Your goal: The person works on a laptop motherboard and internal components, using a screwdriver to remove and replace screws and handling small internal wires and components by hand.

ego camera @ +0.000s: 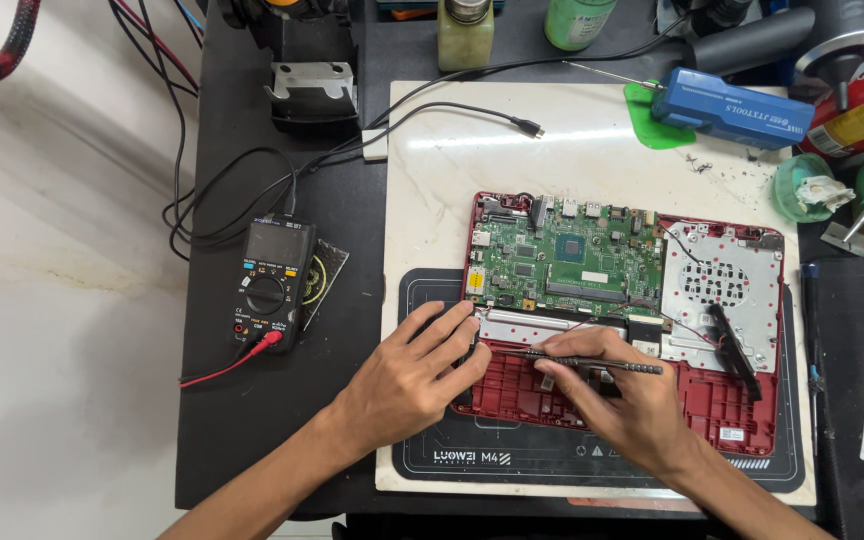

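Opened laptop, screwdriver applied.
My left hand [414, 372] rests open, steadying the red laptop [624, 330]; my right hand [624, 400] pinches the screwdriver [592, 362] flat.

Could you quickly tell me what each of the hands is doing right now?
Left hand: open, fingers spread flat on the red laptop base, holding nothing.
Right hand: closed on a thin dark screwdriver lying across the base.
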